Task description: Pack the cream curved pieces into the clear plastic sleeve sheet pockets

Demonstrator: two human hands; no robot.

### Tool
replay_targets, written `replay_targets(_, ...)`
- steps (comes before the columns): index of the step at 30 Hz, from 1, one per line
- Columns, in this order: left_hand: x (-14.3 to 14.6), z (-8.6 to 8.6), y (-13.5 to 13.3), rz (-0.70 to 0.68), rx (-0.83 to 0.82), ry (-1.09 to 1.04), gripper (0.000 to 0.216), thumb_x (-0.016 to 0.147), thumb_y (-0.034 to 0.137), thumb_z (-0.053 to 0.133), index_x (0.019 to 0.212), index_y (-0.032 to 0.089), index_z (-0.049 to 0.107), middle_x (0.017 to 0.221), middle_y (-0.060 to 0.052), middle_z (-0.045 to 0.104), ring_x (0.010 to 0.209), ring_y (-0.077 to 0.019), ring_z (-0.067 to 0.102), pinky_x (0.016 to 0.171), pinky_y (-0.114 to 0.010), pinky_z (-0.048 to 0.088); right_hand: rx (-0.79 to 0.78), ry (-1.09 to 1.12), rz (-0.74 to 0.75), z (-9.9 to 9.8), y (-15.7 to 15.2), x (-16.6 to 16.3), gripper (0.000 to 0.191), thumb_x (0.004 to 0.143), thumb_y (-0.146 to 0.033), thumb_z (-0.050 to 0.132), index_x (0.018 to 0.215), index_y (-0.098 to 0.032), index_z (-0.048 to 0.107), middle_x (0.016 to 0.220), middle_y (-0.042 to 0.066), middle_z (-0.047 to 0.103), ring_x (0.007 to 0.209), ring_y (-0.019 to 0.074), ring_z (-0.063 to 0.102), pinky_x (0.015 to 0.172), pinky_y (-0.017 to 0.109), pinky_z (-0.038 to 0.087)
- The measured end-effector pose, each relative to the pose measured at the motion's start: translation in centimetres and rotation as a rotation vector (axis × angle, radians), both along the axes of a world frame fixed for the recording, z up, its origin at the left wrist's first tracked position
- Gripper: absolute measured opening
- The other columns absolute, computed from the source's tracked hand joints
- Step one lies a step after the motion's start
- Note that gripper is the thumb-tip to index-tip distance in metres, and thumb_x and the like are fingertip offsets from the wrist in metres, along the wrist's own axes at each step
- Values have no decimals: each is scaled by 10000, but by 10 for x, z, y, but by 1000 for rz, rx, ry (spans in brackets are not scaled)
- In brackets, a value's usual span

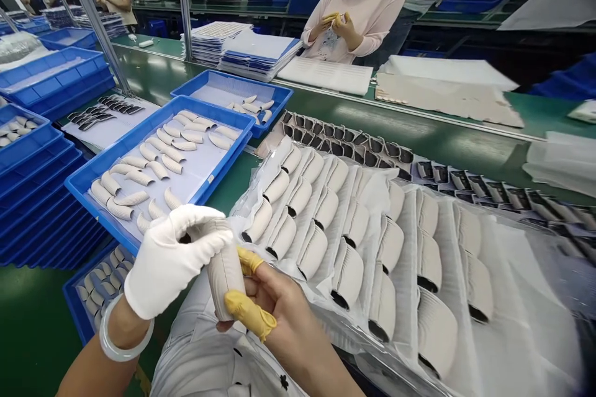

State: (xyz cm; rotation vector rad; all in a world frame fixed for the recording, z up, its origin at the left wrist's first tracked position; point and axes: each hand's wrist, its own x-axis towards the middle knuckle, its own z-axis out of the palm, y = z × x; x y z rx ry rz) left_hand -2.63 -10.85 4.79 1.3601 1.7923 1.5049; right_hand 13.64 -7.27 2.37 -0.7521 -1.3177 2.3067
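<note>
Green bench, factory line; no legible writing seen. Near centre: left hand (170, 260), white glove, closed over the top of a beige sleeve (225, 273); right hand (274, 316), yellow finger cots, pinches its lower end. Sleeve long axis near vertical, held above the lap. Right: rows of sleeves on plastic sheet (512, 260), crowded. Left: blue tray (116, 161) of curved pieces. Far: a person (358, 18) across the belt.
</note>
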Motion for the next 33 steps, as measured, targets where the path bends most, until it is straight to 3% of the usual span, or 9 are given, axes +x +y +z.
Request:
replay_targets(4, 0, 0, 3, -55, 81, 339, 42, 805, 196, 673, 825, 223, 696, 788, 3, 680, 754, -140, 603, 743, -267, 497, 124, -71, -23, -7, 1, 0, 527, 764, -354, 737, 1236, -210, 554, 872, 36, 611, 712, 158, 582, 633, 312, 591)
replay_targets(7, 0, -1, 9, -124, 106, 428, 60, 828, 215, 651, 826, 221, 710, 779, -18, 677, 765, -166, 598, 755, -309, 484, 123, -136, -48, -8, 6, -3, 353, 842, -488, 614, 1037, -195, 598, 797, 24, 607, 617, 143, 583, 524, 285, 571)
replay_targets(9, 1, -3, 14, -144, 106, 450, 70, 827, 235, 652, 798, 221, 715, 759, -24, 673, 761, -178, 598, 749, -326, 481, 92, -181, -61, -7, 9, -4, 342, 878, -531, 537, 875, -192, 580, 697, 0, 576, 527, 120, 559, 469, 261, 534)
replay_targets(12, 1, -7, 22, -111, 45, 349, 87, 820, 271, 658, 758, 230, 704, 765, -17, 666, 758, -177, 607, 745, -321, 488, -17, -123, -23, -4, 12, -2, 292, 800, -427, 686, 948, -200, 577, 828, 16, 605, 664, 143, 606, 510, 249, 549)
replay_targets(15, -1, -12, 29, -94, 12, 141, 78, 796, 269, 679, 748, 209, 693, 783, -9, 664, 761, -161, 614, 741, -288, 494, -118, 27, 34, -3, 11, 4, 640, 653, -261, 832, 1209, -205, 520, 1071, 54, 602, 914, 180, 615, 703, 274, 589)
replay_targets(18, -1, -15, 33, -111, 49, 16, 61, 788, 226, 688, 743, 185, 695, 765, 1, 663, 748, -137, 609, 729, -254, 491, -139, 82, 27, -2, 7, 10, 799, 638, -209, 848, 1330, -212, 449, 1091, 52, 615, 905, 151, 617, 785, 259, 562)
replay_targets(26, 3, -25, 40, -221, 204, -58, 35, 801, 170, 686, 782, 191, 707, 805, -13, 670, 790, -129, 617, 745, -235, 506, 17, 91, -29, -4, 0, 20, 651, 705, -275, 818, 1278, -232, 511, 1031, 48, 631, 873, 157, 617, 741, 266, 550)
replay_targets(31, 8, -22, 42, -250, 215, 6, 61, 803, 132, 677, 798, 190, 697, 815, -17, 657, 805, -136, 618, 751, -256, 506, -24, 32, -110, -4, 7, 19, 480, 806, -539, 652, 1110, -185, 538, 930, 52, 631, 686, 133, 613, 638, 284, 563)
replay_targets(33, 10, -22, 43, -262, 227, 47, 71, 796, 121, 681, 806, 190, 699, 818, -17, 654, 808, -137, 613, 761, -263, 501, -56, -14, -132, -5, 10, 17, 448, 819, -568, 614, 1031, -182, 533, 879, 34, 620, 613, 113, 598, 585, 271, 551)
